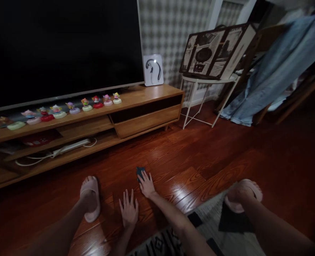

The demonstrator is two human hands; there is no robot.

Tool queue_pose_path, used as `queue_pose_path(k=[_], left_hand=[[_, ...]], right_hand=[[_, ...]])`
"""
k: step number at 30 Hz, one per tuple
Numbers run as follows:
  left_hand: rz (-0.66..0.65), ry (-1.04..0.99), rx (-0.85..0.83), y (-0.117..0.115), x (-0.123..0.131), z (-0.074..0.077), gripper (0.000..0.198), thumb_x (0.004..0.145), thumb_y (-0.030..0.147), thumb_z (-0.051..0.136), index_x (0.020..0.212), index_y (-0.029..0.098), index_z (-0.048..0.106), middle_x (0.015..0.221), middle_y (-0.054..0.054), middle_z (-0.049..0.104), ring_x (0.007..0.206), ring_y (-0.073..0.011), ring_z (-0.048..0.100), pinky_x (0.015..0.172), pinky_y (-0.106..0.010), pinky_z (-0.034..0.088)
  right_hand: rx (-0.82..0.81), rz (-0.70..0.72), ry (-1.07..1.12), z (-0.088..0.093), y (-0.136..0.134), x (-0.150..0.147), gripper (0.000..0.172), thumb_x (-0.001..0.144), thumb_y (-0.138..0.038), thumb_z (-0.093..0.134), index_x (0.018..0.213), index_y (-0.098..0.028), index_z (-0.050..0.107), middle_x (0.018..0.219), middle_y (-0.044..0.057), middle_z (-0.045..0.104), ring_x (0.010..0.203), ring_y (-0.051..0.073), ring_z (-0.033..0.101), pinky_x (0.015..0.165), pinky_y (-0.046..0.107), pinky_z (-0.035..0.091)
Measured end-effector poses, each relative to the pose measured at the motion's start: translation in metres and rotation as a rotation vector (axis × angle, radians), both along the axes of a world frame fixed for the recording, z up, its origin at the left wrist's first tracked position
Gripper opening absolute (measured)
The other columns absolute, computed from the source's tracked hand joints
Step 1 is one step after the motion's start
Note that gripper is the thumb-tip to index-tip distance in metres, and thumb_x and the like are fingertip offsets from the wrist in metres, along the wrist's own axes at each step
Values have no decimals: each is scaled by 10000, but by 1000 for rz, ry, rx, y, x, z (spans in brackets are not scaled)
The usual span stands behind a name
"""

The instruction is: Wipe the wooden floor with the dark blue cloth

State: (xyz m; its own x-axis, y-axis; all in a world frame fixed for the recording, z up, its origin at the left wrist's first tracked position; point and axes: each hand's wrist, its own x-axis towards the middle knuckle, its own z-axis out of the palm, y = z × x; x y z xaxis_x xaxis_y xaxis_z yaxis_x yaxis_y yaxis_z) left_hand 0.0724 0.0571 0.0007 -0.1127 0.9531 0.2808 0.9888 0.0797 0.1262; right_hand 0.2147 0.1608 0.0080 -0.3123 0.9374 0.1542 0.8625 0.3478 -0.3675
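Observation:
My left hand (129,210) lies palm down on the glossy reddish wood floor, fingers stretched out and spread, with nothing in it. Just to its right and farther forward, my right hand (147,185) rests flat with its fingers extended over a small dark cloth (140,171). Part of that cloth sticks out past the fingertips and to their left; the rest is hidden beneath the hand.
A low wooden TV stand (149,124) runs across the front, bearing a large television (64,46) and several small figurines (85,104). A white side table (197,81) carries a patterned suitcase (204,53). Slippered feet flank the hands; a patterned rug (211,217) lies near.

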Motion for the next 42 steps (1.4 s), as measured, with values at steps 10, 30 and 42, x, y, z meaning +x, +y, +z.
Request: queue_pose_path(k=[10,30,42], left_hand=[[6,12,18,6,-3,-17,535,959,334,309,1461,263,480,1600,-93,423,1488,-237,377,1263,-544,175],[15,79,19,4,0,-11,557,948,316,281,1448,239,513,1596,-104,418,1485,-251,383,1262,-550,170],[11,-97,24,10,1,-26,692,845,456,492,1519,432,335,1605,27,424,1509,-280,330,1223,-595,250]], right_hand=[[-128,-490,-137,36,41,178,573,993,-244,264,1546,-241,410,1626,124,359,1510,258,283,1202,572,192],[-92,-416,-5,-21,-91,66,653,880,-219,454,1530,-161,448,1630,135,326,1522,325,256,1241,544,207],[-80,-540,-48,13,-10,128,698,841,-167,440,1538,-146,423,1645,135,304,1536,272,228,1240,498,202]])
